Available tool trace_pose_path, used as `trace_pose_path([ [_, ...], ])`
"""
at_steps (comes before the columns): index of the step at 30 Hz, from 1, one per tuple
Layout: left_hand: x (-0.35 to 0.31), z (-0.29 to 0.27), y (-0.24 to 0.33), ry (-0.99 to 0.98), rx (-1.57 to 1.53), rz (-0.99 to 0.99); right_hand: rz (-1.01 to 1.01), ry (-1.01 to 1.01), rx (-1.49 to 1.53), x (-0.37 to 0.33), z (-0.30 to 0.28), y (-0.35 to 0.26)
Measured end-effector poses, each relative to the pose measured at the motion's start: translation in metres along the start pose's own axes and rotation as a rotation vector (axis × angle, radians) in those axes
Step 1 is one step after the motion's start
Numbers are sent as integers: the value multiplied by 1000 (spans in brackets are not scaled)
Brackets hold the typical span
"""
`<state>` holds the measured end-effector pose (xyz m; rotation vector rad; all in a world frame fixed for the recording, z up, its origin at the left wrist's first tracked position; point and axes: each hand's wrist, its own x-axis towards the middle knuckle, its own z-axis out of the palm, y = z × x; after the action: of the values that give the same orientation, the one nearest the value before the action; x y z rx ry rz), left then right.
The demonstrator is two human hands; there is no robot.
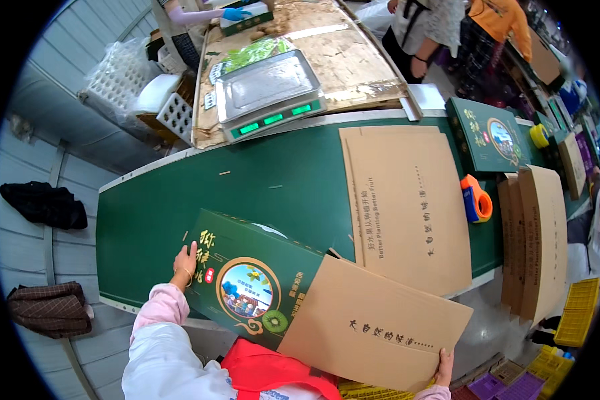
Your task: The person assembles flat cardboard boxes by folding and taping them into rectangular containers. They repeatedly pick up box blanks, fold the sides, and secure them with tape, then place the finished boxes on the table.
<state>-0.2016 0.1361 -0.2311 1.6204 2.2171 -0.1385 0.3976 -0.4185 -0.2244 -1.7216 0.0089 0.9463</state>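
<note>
A green gift box (247, 270) with a round picture and a kiwi slice on its lid lies slanted at the near edge of the green table. Its right end sits inside a brown cardboard sleeve (373, 327), which hides that part. At the box's left end, my left hand (185, 264) grips the edge, fingers against the side. My right hand (444, 368) holds the sleeve by its far right corner, beyond the table edge. Flat brown cardboard sleeves (407, 207) lie stacked just past the box.
An orange and blue tape dispenser (476, 200) lies right of the stack. Another green box (490, 137) and upright brown sleeves (540, 240) stand farther right. A scale (270, 93) sits at the back. A blue-gloved hand (236, 14) works beyond; other people stand back right.
</note>
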Motion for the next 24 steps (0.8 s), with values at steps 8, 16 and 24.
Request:
trace_pose_path([
  [8,-46,13,32,65,89,-28,33,42,43,3,-8,-15],
  [16,-32,23,56,103,-65,191,-40,33,-68,72,-8,-61],
  [24,-8,36,67,194,-201,239,-145,-77,-79,91,-5,-107],
])
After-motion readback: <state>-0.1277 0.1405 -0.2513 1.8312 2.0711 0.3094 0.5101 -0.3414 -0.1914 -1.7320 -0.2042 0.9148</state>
